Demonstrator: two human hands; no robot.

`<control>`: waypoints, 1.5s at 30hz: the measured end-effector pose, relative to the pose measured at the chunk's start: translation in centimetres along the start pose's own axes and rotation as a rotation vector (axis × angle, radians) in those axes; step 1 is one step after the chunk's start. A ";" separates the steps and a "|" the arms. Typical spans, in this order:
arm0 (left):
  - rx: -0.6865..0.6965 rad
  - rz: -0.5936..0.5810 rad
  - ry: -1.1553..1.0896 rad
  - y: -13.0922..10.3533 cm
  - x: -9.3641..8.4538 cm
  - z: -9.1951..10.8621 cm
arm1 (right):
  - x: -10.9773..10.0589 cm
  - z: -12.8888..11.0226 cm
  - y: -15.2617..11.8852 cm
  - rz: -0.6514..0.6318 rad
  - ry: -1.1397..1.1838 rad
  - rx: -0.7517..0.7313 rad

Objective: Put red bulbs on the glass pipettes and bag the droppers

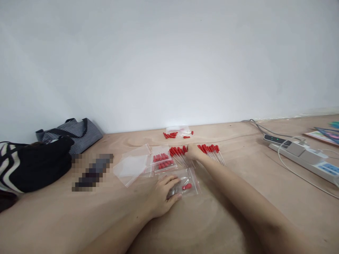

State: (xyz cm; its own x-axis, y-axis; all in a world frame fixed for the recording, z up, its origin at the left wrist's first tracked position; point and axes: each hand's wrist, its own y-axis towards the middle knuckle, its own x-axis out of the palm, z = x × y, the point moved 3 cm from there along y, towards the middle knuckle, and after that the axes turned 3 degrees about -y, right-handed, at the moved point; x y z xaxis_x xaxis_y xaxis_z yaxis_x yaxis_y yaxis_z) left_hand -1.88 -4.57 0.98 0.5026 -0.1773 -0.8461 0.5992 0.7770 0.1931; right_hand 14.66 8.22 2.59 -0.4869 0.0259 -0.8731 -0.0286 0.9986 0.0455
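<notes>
Plain white wall (185,63) fills the top half of the frame, with a wood-look tabletop (185,229) running up to it. Quite a bit of stuff around: striped bag (91,134) and black bag (39,169) crowding the left edge, then a power strip (328,169) with chargers and cables (280,158) at right, plus some colorful sheets (323,135) cut off at the right edge.

Red-tipped sticks (219,155) lie in a row around the center, and the right hand (192,152) sits right in the middle of it, blocking part of the row. Its fingers are curled down at the red tips, but can't tell if they're actually pinching one. Left hand (161,195) is loosely open, thumb apart from the fingers, resting on a clear bag (196,180) with a red piece (186,186) showing inside; that hand covers the bag's left part.

Just beyond it are filled bags (161,158) overlapping, with empty-looking bags (132,164) to their left. More loose red bits (171,135) sit near the wall by another clear bag (177,129), too small to make out properly. Dark thing (92,173) left of the bags is pixelated, so no clue there.
</notes>
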 end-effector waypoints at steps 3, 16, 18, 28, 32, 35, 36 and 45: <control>0.002 0.010 -0.013 -0.1 0.0 0.0 | -1.3 0.6 -1.1 0.050 0.063 -0.090; -0.065 -0.007 -0.054 0.1 -0.4 -0.2 | 0.8 6.8 -9.6 0.288 1.049 -0.007; -0.083 -0.037 -0.069 -0.1 -0.9 -0.2 | 1.4 6.4 -10.0 0.235 1.096 -0.009; -0.070 -0.185 -0.049 -0.1 -1.4 -0.3 | 1.7 5.6 -10.9 -0.094 0.759 -0.166; -0.044 -0.140 -0.054 0.1 -1.1 -0.3 | 1.1 4.6 -10.8 -0.104 0.482 -0.401; -0.034 -0.135 -0.045 0.2 -1.0 -0.4 | 0.9 4.0 -10.6 -0.139 0.343 -0.504; -0.030 -0.135 -0.042 0.2 -0.9 -0.4 | 0.9 4.0 -10.5 -0.165 0.323 -0.518; -0.014 -0.119 -0.052 0.1 -1.1 -0.4 | -1.2 3.5 -3.6 0.032 0.282 -0.155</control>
State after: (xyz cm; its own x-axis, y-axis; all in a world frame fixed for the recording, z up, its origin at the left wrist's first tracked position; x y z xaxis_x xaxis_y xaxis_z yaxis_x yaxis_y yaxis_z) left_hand -2.60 -4.11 1.74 0.4601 -0.2994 -0.8359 0.6479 0.7569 0.0856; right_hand 18.43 4.76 1.74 -0.7118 0.0210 -0.7020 -0.1320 0.9777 0.1631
